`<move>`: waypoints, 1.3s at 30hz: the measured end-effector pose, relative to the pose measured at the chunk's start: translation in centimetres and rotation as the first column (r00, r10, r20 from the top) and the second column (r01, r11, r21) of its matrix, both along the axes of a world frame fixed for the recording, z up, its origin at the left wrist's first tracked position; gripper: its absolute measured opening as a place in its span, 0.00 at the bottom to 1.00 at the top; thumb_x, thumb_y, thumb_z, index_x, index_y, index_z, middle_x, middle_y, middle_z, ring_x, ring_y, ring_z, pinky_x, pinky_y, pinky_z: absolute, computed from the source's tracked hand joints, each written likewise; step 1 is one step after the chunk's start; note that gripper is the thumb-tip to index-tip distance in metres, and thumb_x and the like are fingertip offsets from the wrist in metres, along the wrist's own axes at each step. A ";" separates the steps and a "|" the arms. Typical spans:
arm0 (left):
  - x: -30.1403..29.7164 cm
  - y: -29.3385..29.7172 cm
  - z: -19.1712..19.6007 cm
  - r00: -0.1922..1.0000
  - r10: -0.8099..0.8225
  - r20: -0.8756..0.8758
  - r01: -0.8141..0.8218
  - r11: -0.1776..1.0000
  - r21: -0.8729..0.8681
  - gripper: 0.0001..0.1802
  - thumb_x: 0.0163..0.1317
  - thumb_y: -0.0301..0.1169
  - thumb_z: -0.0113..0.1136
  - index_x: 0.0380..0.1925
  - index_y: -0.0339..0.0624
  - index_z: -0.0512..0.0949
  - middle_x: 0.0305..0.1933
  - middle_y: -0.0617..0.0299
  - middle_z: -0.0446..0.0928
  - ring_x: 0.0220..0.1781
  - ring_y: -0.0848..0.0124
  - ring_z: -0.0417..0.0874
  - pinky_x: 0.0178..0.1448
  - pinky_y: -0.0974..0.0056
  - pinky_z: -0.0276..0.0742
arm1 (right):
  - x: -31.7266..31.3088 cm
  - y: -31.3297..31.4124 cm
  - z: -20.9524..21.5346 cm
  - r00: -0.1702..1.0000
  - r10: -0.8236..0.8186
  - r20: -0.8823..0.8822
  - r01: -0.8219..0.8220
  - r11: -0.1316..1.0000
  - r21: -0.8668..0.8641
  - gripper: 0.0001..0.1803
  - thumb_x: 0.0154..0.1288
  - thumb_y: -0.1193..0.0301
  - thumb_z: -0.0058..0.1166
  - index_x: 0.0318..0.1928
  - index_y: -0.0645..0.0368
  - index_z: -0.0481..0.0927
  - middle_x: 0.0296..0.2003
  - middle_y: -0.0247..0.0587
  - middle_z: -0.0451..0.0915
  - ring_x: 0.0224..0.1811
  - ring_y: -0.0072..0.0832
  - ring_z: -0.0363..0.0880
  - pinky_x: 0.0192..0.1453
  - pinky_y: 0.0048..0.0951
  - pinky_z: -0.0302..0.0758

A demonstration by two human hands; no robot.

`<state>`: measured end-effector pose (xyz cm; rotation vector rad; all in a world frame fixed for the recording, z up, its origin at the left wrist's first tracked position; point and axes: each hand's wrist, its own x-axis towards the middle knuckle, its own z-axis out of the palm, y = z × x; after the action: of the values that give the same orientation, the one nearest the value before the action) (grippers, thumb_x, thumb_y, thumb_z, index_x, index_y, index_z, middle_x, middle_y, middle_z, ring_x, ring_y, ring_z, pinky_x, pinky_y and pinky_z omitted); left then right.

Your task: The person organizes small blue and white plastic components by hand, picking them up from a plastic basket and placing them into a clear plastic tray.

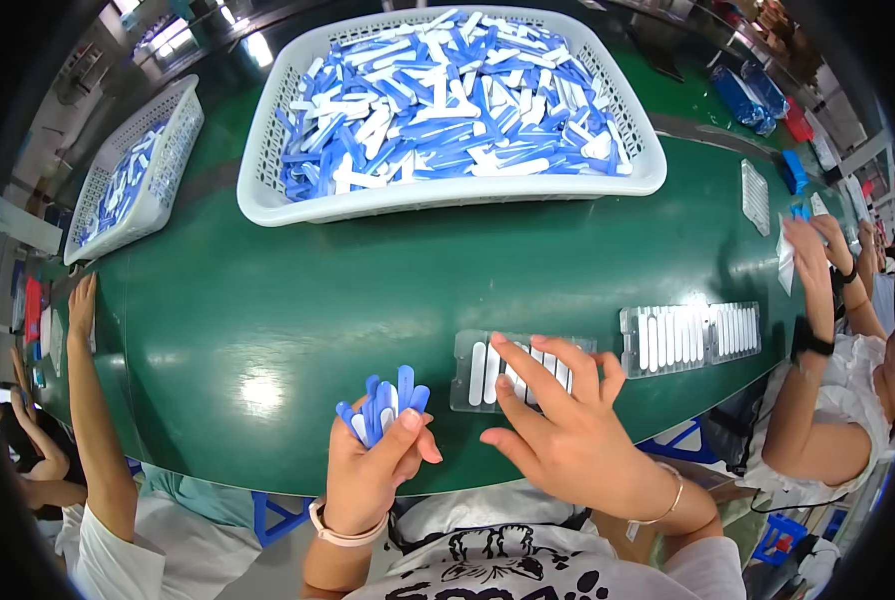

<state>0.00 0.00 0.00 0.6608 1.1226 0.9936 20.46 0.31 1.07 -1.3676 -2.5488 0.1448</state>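
Observation:
My left hand [373, 470] is closed around a bunch of flat, round-ended blue and white strips [386, 403], their ends fanning out above the thumb. Just to the right lies a clear plastic tray [462, 378] on the green table, holding a row of white strips [479, 372] side by side. Over this tray my right hand [563, 420] is spread, its fingertips at the strips and its thumb held apart. I see nothing gripped in it. The fingers hide part of the tray's right half.
A large white basket [448, 202] heaped with blue and white strips stands at the back of the green table [298, 300]. Another basket [173, 165] is at the far left. Filled clear trays [690, 338] lie to the right. Co-workers' arms [818, 285] reach in on both sides.

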 end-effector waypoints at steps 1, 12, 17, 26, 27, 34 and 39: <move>0.1 0.0 -0.1 1.000 0.014 0.013 -0.014 1.000 -0.001 0.13 0.63 0.32 0.57 0.36 0.30 0.73 0.21 0.55 0.77 0.11 0.82 0.61 0.16 0.74 0.54 | -0.2 -0.3 -0.2 0.997 -0.061 -0.042 0.060 0.998 -0.021 0.25 0.53 0.54 0.62 0.45 0.59 0.80 0.64 0.43 0.64 0.61 0.39 0.58 0.53 0.51 0.53; 0.5 -0.5 0.2 0.999 0.036 0.012 -0.036 0.999 0.029 0.12 0.64 0.32 0.56 0.35 0.31 0.73 0.21 0.58 0.76 0.12 0.82 0.61 0.16 0.74 0.52 | -1.0 -2.7 -1.8 0.973 -0.204 0.106 0.178 0.960 0.218 0.34 0.56 0.43 0.53 0.58 0.50 0.73 0.60 0.32 0.70 0.66 0.44 0.57 0.62 0.64 0.38; 0.4 -0.8 -0.1 0.999 0.044 0.014 -0.045 0.997 0.068 0.12 0.65 0.32 0.56 0.34 0.30 0.74 0.21 0.57 0.76 0.12 0.82 0.61 0.16 0.74 0.52 | -0.9 -1.9 -1.4 0.982 -0.156 0.107 0.125 0.960 0.250 0.35 0.56 0.41 0.52 0.59 0.46 0.73 0.62 0.36 0.68 0.65 0.45 0.57 0.63 0.66 0.37; 0.4 -1.1 -0.3 0.998 0.062 0.016 -0.063 0.994 0.094 0.13 0.65 0.33 0.56 0.34 0.30 0.73 0.21 0.57 0.76 0.12 0.83 0.61 0.16 0.74 0.53 | -1.1 -1.2 -1.5 0.988 -0.153 -0.011 0.153 0.978 0.139 0.31 0.56 0.42 0.53 0.54 0.47 0.77 0.65 0.45 0.63 0.66 0.46 0.55 0.62 0.65 0.39; 0.3 -1.1 -0.4 0.997 0.072 0.006 -0.072 0.993 0.098 0.13 0.65 0.33 0.56 0.34 0.30 0.73 0.21 0.57 0.76 0.12 0.83 0.61 0.16 0.75 0.53 | -1.1 -1.0 -1.4 0.989 -0.139 -0.057 0.144 0.984 0.106 0.31 0.55 0.42 0.54 0.53 0.47 0.78 0.64 0.45 0.64 0.65 0.45 0.57 0.62 0.66 0.41; 0.5 -0.9 -0.7 0.997 0.068 -0.026 -0.065 0.993 0.102 0.13 0.66 0.34 0.55 0.33 0.30 0.74 0.22 0.55 0.77 0.11 0.82 0.61 0.16 0.75 0.54 | 0.8 -1.9 -1.4 0.970 -0.243 0.020 0.237 0.960 0.149 0.29 0.54 0.43 0.56 0.50 0.47 0.78 0.64 0.44 0.64 0.64 0.45 0.57 0.62 0.64 0.40; 0.4 -0.8 -0.6 0.999 0.027 -0.023 -0.025 0.996 0.088 0.15 0.68 0.37 0.52 0.32 0.33 0.74 0.20 0.56 0.76 0.12 0.82 0.62 0.16 0.75 0.55 | 0.6 -0.8 -0.7 0.963 -0.269 0.011 0.262 0.945 0.197 0.27 0.52 0.44 0.58 0.46 0.48 0.78 0.63 0.45 0.65 0.63 0.46 0.60 0.62 0.65 0.41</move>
<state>0.40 -0.82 -0.62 0.7323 1.1161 1.0650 21.04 -0.53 0.32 -1.6279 -2.3050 -0.1751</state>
